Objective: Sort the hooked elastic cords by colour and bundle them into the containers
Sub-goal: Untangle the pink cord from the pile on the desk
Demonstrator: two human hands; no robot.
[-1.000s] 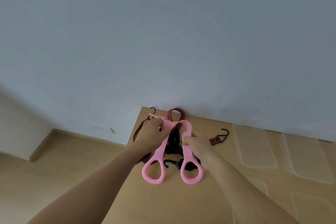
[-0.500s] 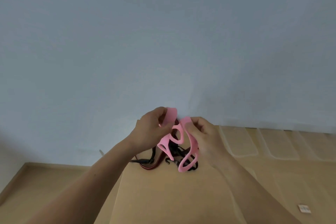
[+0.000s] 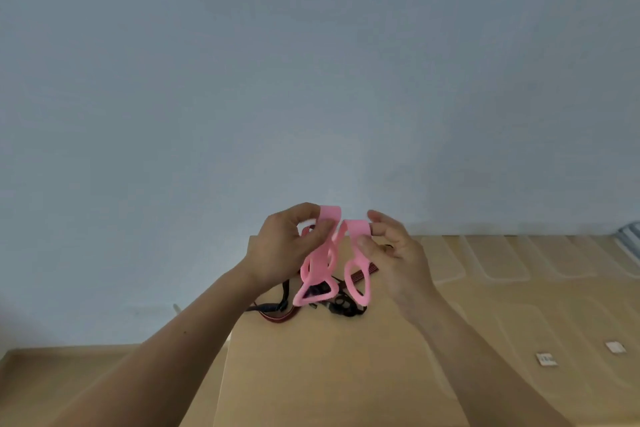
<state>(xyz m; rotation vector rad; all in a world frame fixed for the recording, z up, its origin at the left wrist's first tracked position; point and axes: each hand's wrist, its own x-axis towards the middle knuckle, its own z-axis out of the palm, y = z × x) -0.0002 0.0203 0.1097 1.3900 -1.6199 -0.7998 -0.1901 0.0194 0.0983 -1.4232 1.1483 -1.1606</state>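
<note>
Head view: the left hand (image 3: 287,246) and right hand (image 3: 391,246) each pinch one end of a pink looped rubber strap (image 3: 320,274), raised over tangled red and black hooked elastic cords (image 3: 332,305) on the tan surface (image 3: 329,374). Bundling seems underway; next likely wrapping cords.

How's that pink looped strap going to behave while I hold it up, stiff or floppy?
Probably floppy: the pink strap bends over at the top where the left hand and right hand pinch it, and its loops hang down limp. It looks light, since fingertip pinches hold it. It seems rubbery, so probably not slippery.
</note>
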